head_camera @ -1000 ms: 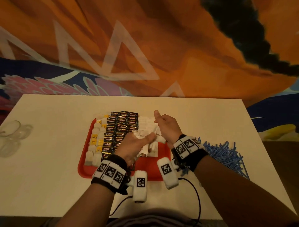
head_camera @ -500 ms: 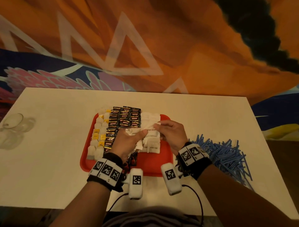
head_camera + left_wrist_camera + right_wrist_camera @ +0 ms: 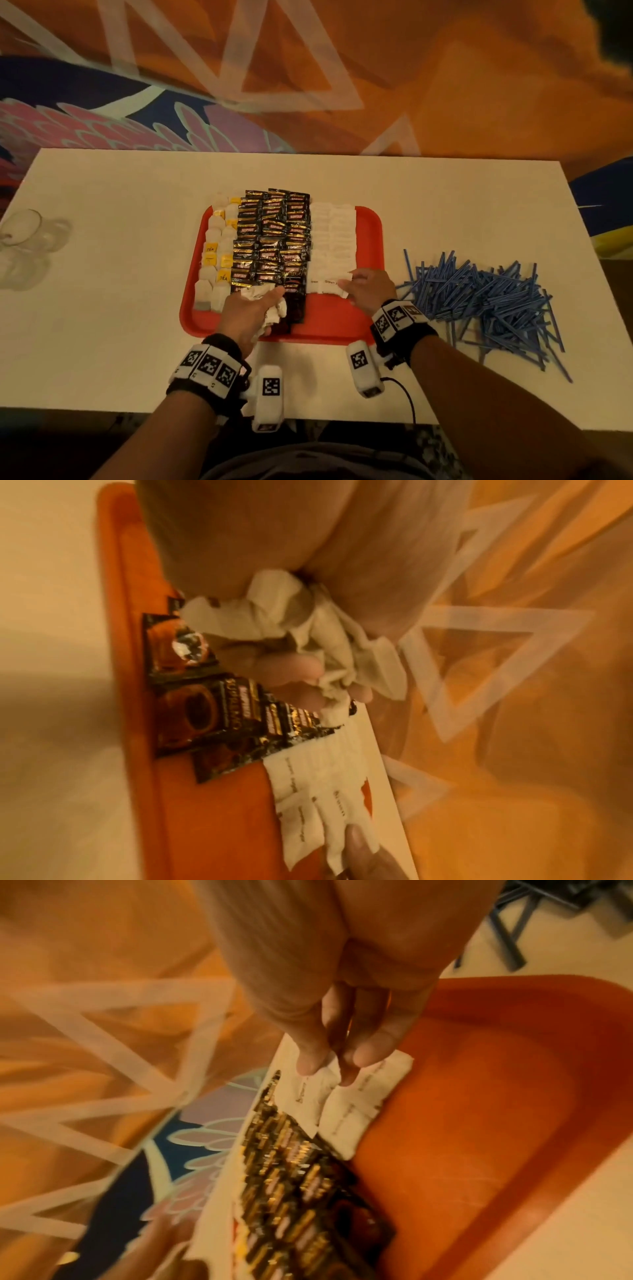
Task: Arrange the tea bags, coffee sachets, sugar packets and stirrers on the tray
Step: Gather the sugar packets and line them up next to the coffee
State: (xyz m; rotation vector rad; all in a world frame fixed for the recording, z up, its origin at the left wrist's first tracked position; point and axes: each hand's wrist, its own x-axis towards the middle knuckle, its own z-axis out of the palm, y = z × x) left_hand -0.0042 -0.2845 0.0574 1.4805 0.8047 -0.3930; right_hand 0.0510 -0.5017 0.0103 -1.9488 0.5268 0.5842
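We noted white table [image 3: 102, 308] against orange mural wall [image 3: 445, 85], left hand [image 3: 248, 310] clutching sugar packets [image 3: 308, 631], right hand [image 3: 370, 291] pinching one packet [image 3: 308, 1093] on red tray [image 3: 370, 233]

Both forearms reach forward from six o'clock, each wrist wrapped in a black band with white coded marker blocks and a white camera pod hanging at its inner side. The left grip [image 3: 251, 308] lies toward eleven o'clock of its wrist, back of the hand up, its fingers [image 3: 291, 666] curled tight with the thumb stretched toward two o'clock. The right grip [image 3: 368, 287] sits at three o'clock of the left, well apart from it, palm down, its thumb and fingers [image 3: 373, 1050] drawn together in a pinch pointing toward ten o'clock.
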